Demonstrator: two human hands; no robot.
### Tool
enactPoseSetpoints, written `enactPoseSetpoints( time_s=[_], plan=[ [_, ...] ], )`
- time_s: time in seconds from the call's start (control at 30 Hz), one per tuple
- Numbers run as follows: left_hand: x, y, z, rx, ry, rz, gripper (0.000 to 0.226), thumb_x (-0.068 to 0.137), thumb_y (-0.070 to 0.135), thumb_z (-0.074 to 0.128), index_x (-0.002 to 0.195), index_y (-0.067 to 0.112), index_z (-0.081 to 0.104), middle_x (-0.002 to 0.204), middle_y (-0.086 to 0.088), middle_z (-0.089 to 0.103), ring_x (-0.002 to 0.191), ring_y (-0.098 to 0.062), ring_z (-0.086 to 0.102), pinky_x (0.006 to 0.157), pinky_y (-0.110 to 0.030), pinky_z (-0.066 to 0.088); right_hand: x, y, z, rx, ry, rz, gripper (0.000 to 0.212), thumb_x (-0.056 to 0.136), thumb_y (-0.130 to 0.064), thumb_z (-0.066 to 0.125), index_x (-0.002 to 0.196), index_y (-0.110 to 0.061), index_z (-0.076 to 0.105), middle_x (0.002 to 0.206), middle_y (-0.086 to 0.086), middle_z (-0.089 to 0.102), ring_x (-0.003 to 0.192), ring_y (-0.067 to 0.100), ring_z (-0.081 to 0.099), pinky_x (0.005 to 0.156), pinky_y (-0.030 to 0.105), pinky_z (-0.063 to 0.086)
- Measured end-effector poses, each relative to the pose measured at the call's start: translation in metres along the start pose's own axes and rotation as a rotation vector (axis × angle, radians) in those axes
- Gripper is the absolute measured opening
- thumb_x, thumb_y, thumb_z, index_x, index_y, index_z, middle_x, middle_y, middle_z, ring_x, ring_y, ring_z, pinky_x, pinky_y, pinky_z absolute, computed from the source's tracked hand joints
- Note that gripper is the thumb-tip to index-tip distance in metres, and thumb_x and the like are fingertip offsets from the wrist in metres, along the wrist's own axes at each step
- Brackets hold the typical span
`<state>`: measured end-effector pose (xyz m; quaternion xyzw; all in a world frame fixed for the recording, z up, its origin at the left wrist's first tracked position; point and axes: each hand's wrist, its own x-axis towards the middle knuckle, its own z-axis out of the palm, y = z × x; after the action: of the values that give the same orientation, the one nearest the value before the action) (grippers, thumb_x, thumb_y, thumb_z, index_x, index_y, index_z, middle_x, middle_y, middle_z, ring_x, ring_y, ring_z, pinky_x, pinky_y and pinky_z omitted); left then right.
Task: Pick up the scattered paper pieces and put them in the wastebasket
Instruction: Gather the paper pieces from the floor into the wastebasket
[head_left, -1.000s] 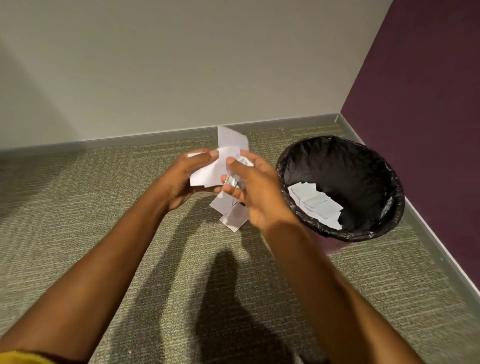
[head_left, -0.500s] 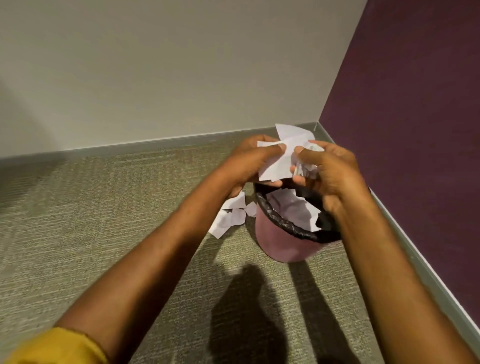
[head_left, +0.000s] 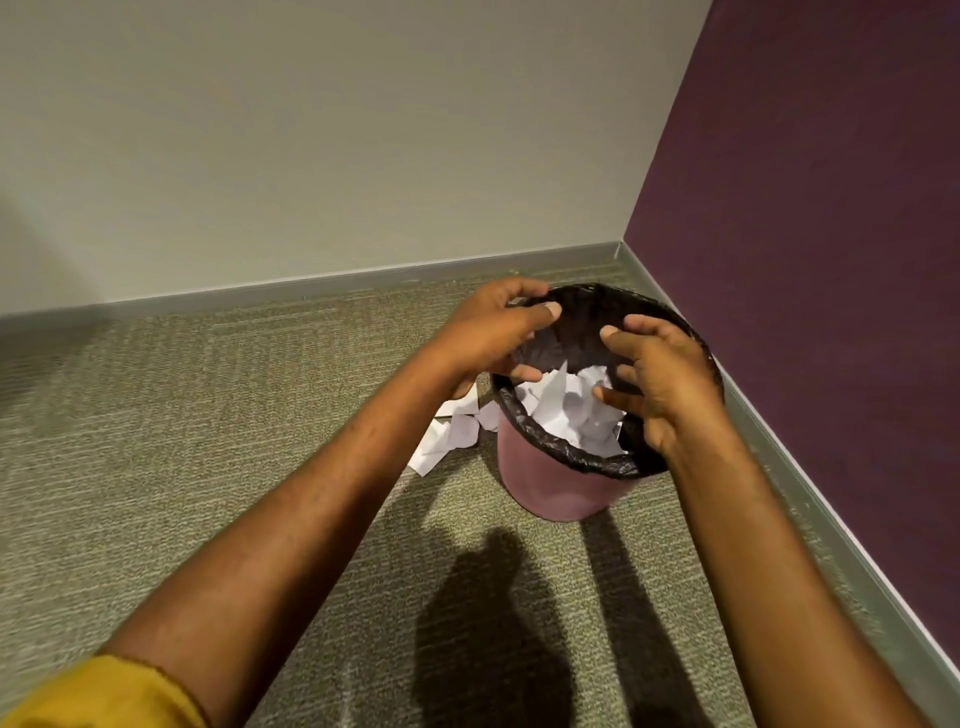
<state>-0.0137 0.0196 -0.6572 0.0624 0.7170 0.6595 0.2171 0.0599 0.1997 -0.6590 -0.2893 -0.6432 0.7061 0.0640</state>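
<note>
Released since half a second ago, paper pieces (head_left: 566, 410) are dropped into the wastebasket (head_left: 558, 486); both hands, left hand (head_left: 496, 332) and right hand (head_left: 660, 379), are spread empty above; floor scraps (head_left: 449, 434) should be gathered next.

Soft indoor light, nothing blown out, colours a bit warm and muted.

We get dark, fairly crisp shadows of the arms on the carpet (head_left: 208, 415) toward us, so the light sits up high and ahead. The pale wall (head_left: 311, 130) dims toward its left edge. The baseboard (head_left: 831, 519) bows from the wide lens, and the yellow sleeve (head_left: 104, 696) goes soft in the bottom corner.
</note>
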Motion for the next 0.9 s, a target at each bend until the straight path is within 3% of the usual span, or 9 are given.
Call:
enactPoseSetpoints(
  time_s=[0.07,0.13,0.27,0.5,0.6,0.67,0.73,0.8,0.9],
  plan=[
    [0.001,-0.002,-0.008,-0.03,0.047,0.033,0.027,0.102,0.023,0.072,0.129,0.018,0.071,0.128,-0.013,0.072,0.111,-0.03,0.075,0.077,-0.047,0.068,-0.002,0.0,0.002,0.004,0.009,-0.02,0.038,0.097,-0.02,0.078,0.133,-0.022,0.065,0.118,0.001,0.069,0.104,0.011,0.063,0.089,0.052,0.066],
    [0.002,-0.006,-0.019,-0.091,0.112,0.066,0.021,0.103,0.021,0.069,0.123,0.014,0.072,0.113,-0.016,0.079,0.096,-0.03,0.08,0.076,-0.045,0.068,-0.004,0.0,0.004,0.011,0.021,-0.057,0.036,0.098,-0.021,0.078,0.132,-0.022,0.066,0.12,-0.001,0.069,0.105,0.009,0.064,0.087,0.048,0.067],
    [0.007,-0.031,-0.05,-0.095,0.263,0.085,0.019,0.107,0.019,0.064,0.121,0.01,0.071,0.094,-0.014,0.077,0.075,-0.025,0.074,0.071,-0.037,0.066,-0.015,0.0,0.015,0.079,0.019,-0.152,0.03,0.097,-0.019,0.078,0.125,-0.022,0.071,0.122,0.002,0.075,0.112,0.018,0.074,0.087,0.043,0.067],
    [0.014,-0.134,-0.1,0.166,0.415,-0.1,0.012,0.102,0.019,0.069,0.112,0.016,0.072,0.116,-0.013,0.073,0.097,-0.029,0.074,0.077,-0.046,0.068,-0.058,0.0,0.059,0.248,-0.121,-0.233,0.026,0.099,-0.005,0.074,0.124,-0.01,0.071,0.109,0.008,0.073,0.099,0.025,0.075,0.088,0.044,0.064],
    [0.018,-0.181,-0.116,0.395,0.391,-0.168,0.036,0.091,0.022,0.084,0.126,0.021,0.073,0.127,-0.007,0.071,0.109,-0.026,0.07,0.093,-0.042,0.06,-0.072,0.008,0.077,0.284,-0.162,-0.232,0.025,0.1,-0.004,0.072,0.124,-0.009,0.069,0.108,0.012,0.073,0.102,0.031,0.076,0.088,0.04,0.063],
    [0.022,-0.204,-0.123,0.494,0.315,-0.18,0.057,0.083,0.027,0.092,0.135,0.018,0.069,0.129,0.002,0.066,0.115,-0.019,0.063,0.094,-0.032,0.051,-0.08,0.016,0.09,0.282,-0.194,-0.231,0.023,0.101,-0.004,0.071,0.124,-0.008,0.069,0.109,0.013,0.073,0.103,0.033,0.077,0.088,0.039,0.065],
    [0.035,-0.235,-0.131,0.588,0.272,-0.186,0.078,0.071,0.059,0.094,0.135,0.022,0.069,0.129,0.001,0.069,0.115,-0.018,0.064,0.094,-0.032,0.05,-0.086,0.027,0.106,0.279,-0.242,-0.224,0.022,0.102,-0.003,0.07,0.123,-0.008,0.069,0.109,0.014,0.073,0.099,0.029,0.077,0.085,0.038,0.065],
    [0.042,-0.249,-0.131,0.628,0.236,-0.185,0.091,0.059,0.091,0.079,0.127,0.031,0.068,0.122,0.0,0.072,0.111,-0.025,0.068,0.094,-0.043,0.057,-0.091,0.041,0.122,0.213,-0.272,-0.188,0.021,0.102,-0.003,0.069,0.122,-0.011,0.07,0.114,0.014,0.075,0.099,0.029,0.078,0.084,0.041,0.065],
    [0.028,-0.238,-0.118,0.708,0.176,-0.182,0.097,0.062,0.059,0.078,0.149,0.025,0.053,0.151,-0.007,0.057,0.139,-0.033,0.056,0.111,-0.054,0.051,-0.087,0.074,0.146,0.062,-0.269,-0.138,0.023,0.098,-0.007,0.069,0.114,-0.023,0.074,0.11,0.005,0.079,0.099,0.025,0.079,0.087,0.048,0.065]
  ],
)
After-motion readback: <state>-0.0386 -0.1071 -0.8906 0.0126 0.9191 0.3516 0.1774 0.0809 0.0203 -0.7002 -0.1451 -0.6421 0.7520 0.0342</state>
